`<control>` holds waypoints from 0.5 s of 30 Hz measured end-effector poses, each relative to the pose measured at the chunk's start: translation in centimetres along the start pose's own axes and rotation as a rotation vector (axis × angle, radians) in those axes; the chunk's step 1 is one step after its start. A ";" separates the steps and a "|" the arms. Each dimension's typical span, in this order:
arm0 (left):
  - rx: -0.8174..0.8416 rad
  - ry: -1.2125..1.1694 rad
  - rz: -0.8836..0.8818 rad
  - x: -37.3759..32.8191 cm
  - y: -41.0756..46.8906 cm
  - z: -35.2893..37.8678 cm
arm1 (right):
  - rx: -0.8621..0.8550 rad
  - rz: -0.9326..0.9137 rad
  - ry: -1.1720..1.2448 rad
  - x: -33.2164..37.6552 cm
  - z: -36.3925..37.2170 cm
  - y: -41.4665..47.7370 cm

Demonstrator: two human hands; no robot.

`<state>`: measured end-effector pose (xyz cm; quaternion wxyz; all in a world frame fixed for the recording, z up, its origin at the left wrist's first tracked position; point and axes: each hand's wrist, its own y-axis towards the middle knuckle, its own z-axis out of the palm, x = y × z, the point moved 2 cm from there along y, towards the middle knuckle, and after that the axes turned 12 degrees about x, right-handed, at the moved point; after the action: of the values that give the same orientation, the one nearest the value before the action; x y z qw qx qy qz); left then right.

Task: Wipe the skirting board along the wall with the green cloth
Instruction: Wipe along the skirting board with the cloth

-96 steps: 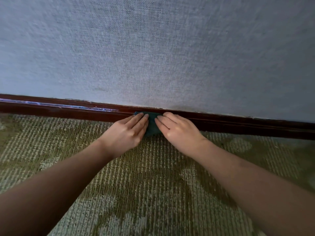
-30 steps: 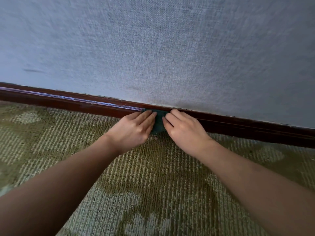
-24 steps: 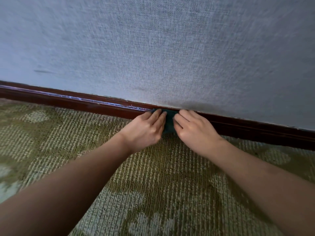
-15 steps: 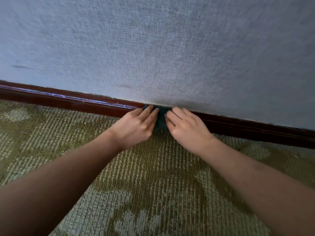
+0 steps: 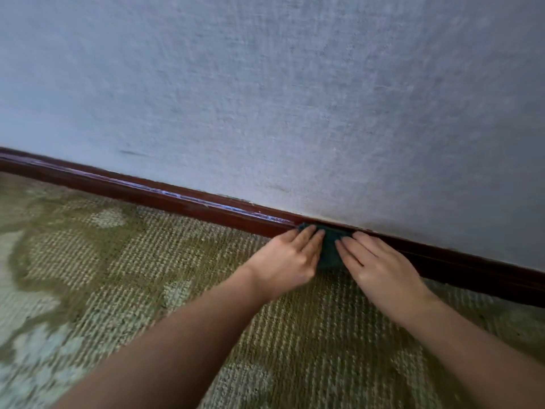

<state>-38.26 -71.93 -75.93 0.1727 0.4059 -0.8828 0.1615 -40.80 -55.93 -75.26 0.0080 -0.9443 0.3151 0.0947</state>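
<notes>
We are low and close to the grey textured wall (image 5: 295, 98). We look down on the dark red-brown wooden skirting board (image 5: 177, 199) at its foot, which slants across the view from upper left to lower right. The green cloth (image 5: 330, 252) is folded small and lies against the face of the board. Its top edge reaches the ledge where board meets wall, and its lower edge is down by the patterned green carpet (image 5: 147, 276). Only the strip between our hands shows; the rest is hidden under our fingers.

Our left hand (image 5: 287, 261) lies on the left part of the cloth and our right hand (image 5: 380, 265) on the right part. Both have fingers stretched straight and flat, tips towards the wall, and neither is curled round anything. We judge that the flat hands suit the board, which is a narrow upright strip. Straight fingers spread the cloth over its whole face and press it into the moulding, where a fisted grip would bunch it. With two hands side by side, the cloth should not slip out under a sideways stroke, and the pressure stays even.

To the left of our hands a pale bluish sheen runs along the board's upper edge. We cannot tell whether it is damp or only reflected light. To the right the board looks darker and duller. The wipe seems to be mid-run, and we cannot say which stretch is finished. Our fingertips are close to the wall covering, so the cloth could rub it or drag on the carpet pile.
</notes>
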 end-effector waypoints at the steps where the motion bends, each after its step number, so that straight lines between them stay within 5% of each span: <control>1: -0.031 -0.017 -0.003 0.1 0.0 -0.3 | -0.007 0.002 -0.003 0.0 -0.1 0.0; 15: -0.127 -0.182 -0.020 0.0 0.3 -0.1 | -0.079 0.052 0.052 0.5 -0.2 0.3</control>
<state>-38.46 -71.66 -75.90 0.1186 0.4161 -0.8991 0.0661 -40.59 -56.47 -75.12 -0.0399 -0.9376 0.3355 0.0825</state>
